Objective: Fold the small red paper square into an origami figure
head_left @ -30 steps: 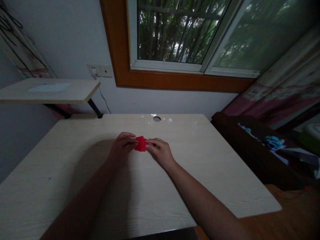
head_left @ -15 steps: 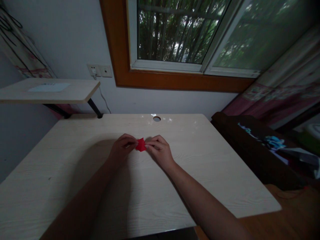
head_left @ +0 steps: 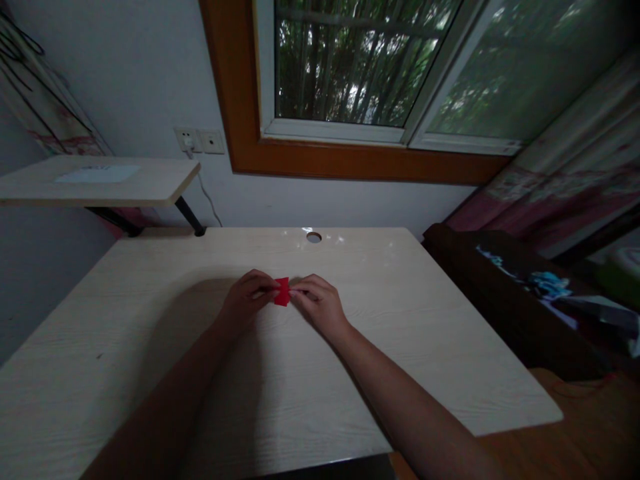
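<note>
A small piece of folded red paper [head_left: 283, 292] lies near the middle of a pale wooden table [head_left: 150, 347]. My left hand [head_left: 247, 300] pinches its left edge with curled fingers. From the other side my right hand [head_left: 319, 303] pinches its right edge. Only a narrow strip of the paper shows between the fingertips; the rest is hidden under them.
A round cable hole [head_left: 313, 237] sits at the table's far edge, under a wood-framed window [head_left: 350, 160]. A raised shelf [head_left: 100, 181] with a white sheet stands at the far left. Dark furniture with cluttered items [head_left: 540, 287] borders the table's right side.
The hands have drawn closer together and the visible red paper has become narrower, from a wider pointed shape to a slim strip. The arms have barely moved.
</note>
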Tool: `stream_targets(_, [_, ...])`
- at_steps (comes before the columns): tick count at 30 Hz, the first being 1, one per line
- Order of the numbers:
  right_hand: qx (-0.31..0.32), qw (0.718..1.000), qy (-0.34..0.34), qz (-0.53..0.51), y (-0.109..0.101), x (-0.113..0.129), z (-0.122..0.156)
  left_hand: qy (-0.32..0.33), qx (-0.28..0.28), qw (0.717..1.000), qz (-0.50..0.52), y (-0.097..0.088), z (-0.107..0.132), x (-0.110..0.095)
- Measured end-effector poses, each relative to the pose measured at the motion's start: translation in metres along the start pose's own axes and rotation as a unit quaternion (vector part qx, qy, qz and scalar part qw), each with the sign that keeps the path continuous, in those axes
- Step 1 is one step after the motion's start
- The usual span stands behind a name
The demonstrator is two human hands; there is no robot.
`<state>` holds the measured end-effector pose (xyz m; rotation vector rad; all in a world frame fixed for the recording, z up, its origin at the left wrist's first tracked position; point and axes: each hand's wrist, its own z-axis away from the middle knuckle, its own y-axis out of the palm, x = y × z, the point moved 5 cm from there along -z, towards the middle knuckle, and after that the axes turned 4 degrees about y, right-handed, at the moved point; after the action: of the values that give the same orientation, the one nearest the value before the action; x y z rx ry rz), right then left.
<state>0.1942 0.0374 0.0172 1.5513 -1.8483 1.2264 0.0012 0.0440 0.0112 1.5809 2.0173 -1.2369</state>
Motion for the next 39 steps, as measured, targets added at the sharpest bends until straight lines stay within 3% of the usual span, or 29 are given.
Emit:
stream_targets(7, [0.019, 1.000, -0.003, 0.009, 0.003, -0.001, 0.002, 0.015, 0.012, 0.999, -0.035, 0.002, -0.002, -0.010])
stream_targets(21, [0.040, 0.998, -0.030, 0.042, 0.007, 0.006, 0.001, 0.037, 0.050, 0.994, -0.088, 0.007, 0.002, -0.009])
stream_targets(29, [0.040, 0.997, -0.028, 0.060, 0.009, 0.004, 0.003, 0.120, 0.036, 0.977, -0.173, 0.008, -0.001, -0.012])
stream_targets(39, [0.052, 0.997, -0.022, 0.059, 0.010, 0.008, 0.002, 0.099, 0.053, 0.982, -0.151, 0.010, 0.000, -0.017])
